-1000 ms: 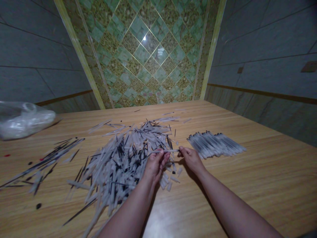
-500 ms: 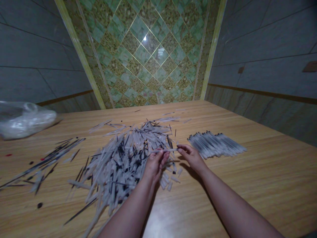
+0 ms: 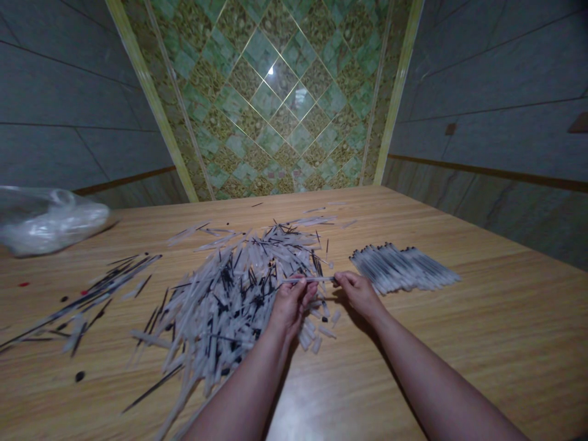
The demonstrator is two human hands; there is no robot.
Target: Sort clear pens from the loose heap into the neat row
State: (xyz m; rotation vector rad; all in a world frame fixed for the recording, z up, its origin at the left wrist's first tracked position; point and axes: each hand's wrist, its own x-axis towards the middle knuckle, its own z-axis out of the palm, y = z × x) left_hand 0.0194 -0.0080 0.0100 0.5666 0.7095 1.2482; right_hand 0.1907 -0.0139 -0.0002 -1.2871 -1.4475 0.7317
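Note:
A slim, whitish translucent pen barrel [image 3: 320,279] lies level between my two hands. My left hand [image 3: 294,299] pinches its left part between thumb and fingers. At its right end, my right hand [image 3: 354,289] has thumb and fingertips closed on the dark tip; whether a separate black plug sits there is too small to tell. Under and left of my left hand spreads a heap of loose pen parts [image 3: 229,294], clear tubes mixed with black refills. Several short translucent caps [image 3: 316,331] lie just below my hands.
Right of my right hand, assembled-looking pens [image 3: 404,267] lie side by side in a row, dark ends away from me. Loose black refills [image 3: 98,288] are scattered at the left. A clear plastic bag [image 3: 52,220] rests at the table's [image 3: 459,355] far left, before tiled walls.
My right hand's fingers have closed in more tightly at the barrel's right end. My left hand keeps its pinch. The whole view has shifted slightly.

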